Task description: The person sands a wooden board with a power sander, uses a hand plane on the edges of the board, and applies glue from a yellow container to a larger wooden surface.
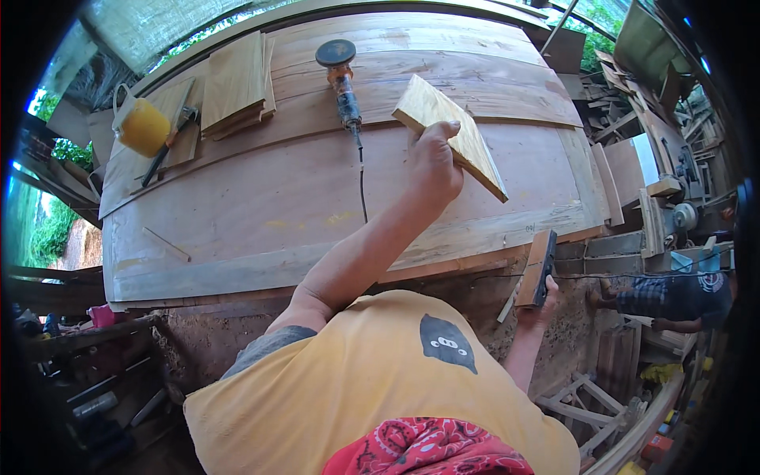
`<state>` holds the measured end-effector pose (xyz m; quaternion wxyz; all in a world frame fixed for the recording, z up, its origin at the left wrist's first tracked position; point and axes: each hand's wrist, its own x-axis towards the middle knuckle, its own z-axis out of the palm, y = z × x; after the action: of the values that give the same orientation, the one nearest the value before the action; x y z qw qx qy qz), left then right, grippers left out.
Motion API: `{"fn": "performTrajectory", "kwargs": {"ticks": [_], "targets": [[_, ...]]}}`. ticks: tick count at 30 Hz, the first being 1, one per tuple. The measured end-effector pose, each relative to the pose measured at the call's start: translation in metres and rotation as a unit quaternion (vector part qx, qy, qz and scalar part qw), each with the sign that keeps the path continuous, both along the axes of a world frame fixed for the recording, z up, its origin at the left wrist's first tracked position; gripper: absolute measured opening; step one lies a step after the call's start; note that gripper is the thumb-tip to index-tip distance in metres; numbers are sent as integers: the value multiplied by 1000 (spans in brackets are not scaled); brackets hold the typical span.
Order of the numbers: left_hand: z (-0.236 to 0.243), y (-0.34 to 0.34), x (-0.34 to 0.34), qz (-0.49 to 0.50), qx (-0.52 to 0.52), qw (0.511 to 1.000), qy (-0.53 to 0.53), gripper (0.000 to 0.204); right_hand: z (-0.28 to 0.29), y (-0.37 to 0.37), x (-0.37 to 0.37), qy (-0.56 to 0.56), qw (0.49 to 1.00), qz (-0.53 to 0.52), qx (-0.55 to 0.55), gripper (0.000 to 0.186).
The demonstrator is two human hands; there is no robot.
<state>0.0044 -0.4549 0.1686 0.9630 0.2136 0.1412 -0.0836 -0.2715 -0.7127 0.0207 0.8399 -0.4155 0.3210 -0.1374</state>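
Note:
My left hand [437,162] is closed around the edge of a flat, light wooden board [455,131], held tilted above the workbench. The thumb lies over the board's near edge, and the other fingers are mostly hidden behind it. Lower down on the right, my right hand [542,305] grips a reddish-brown wooden block [534,269] with a black side, just off the bench's near edge. Its exact kind I cannot tell. Beyond my left hand, a disc sander [347,95] with a round dark pad lies on the bench, its black cord running toward me.
The wide wooden bench [261,190] bears a stack of thin boards [235,83], a yellow jug [142,127], a hammer-like tool [166,150] and a thin stick [168,244]. Scrap wood [625,87] is piled on the right. Another person [673,301] is at the far right.

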Motion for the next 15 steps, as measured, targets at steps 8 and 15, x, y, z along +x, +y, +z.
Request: {"fn": "performTrajectory", "kwargs": {"ticks": [8,15], "targets": [[3,-2,-4,-9,27,1000,-1,57,-2,18,8,-5,1000,12,-16,53],[2,-18,8,-3,206,961,-185,59,-9,26,0,-25,999,29,8,53]]}}
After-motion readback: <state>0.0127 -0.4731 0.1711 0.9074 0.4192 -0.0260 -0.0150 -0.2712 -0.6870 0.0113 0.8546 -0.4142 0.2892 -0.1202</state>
